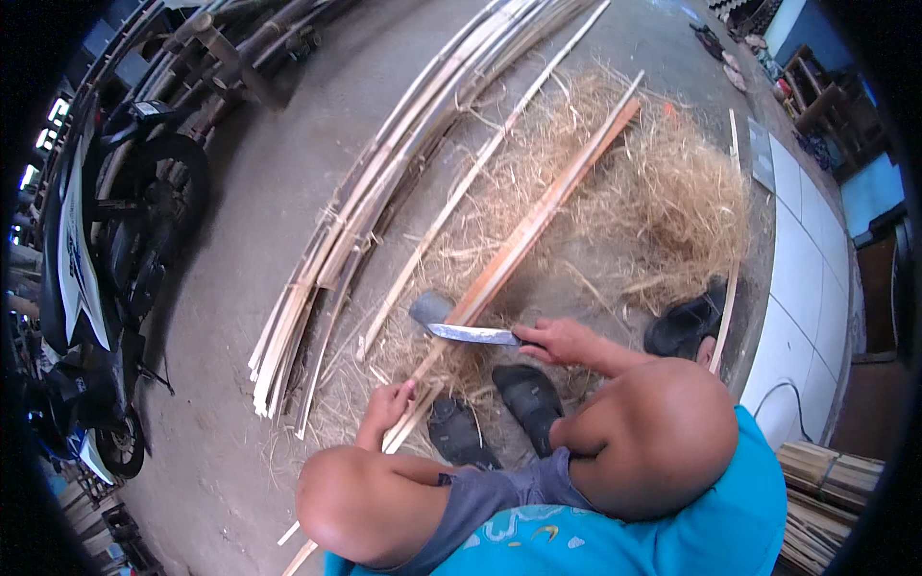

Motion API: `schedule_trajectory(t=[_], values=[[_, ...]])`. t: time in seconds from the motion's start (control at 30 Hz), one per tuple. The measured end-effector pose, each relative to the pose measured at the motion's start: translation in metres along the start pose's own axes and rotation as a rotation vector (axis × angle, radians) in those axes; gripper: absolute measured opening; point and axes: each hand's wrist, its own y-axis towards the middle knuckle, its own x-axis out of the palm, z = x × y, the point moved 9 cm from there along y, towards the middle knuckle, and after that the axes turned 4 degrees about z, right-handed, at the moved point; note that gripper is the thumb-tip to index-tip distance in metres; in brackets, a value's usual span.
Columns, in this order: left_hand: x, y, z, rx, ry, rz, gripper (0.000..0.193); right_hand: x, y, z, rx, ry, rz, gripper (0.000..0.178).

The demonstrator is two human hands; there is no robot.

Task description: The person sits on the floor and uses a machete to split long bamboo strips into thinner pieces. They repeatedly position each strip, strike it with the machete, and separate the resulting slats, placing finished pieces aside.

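Observation:
My right hand (557,341) is closed round the dark handle of a long knife (480,335). Its blade points left and lies across a pale wooden strip. My left hand (386,408) grips the near end of this strip (429,362), which looks like split bamboo. Beyond the blade, the strip runs along a long reddish-brown wooden board (528,230) slanting away to the upper right. Beside the board's near end sits a grey, rounded block (430,308). Whether the knife edge touches the strip, I cannot tell.
Curly shavings (687,202) are heaped right of the board. A bundle of long strips (336,230) lies to the left, with a single strip (471,178) nearer. A motorcycle (125,221) stands far left. Black sandals (528,398) are on my feet. More strips (826,470) are stacked lower right.

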Motion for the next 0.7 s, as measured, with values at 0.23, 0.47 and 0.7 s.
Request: schedule_trajectory(t=[0.23, 0.47, 0.7], values=[[0.008, -0.037, -0.028, -0.278, -0.02, -0.162, 0.056, -0.068, -0.031, 0.107, 0.522, 0.136, 0.323, 0.041], [-0.02, -0.076, -0.079, -0.306, -0.085, 0.02, 0.047, -0.091, -0.031, 0.181, 0.606, 0.048, 0.432, 0.046], [0.019, -0.01, 0.048, -0.032, 0.081, -0.107, 0.044, 0.007, -0.001, 0.011, 0.238, 0.135, 0.052, 0.042]])
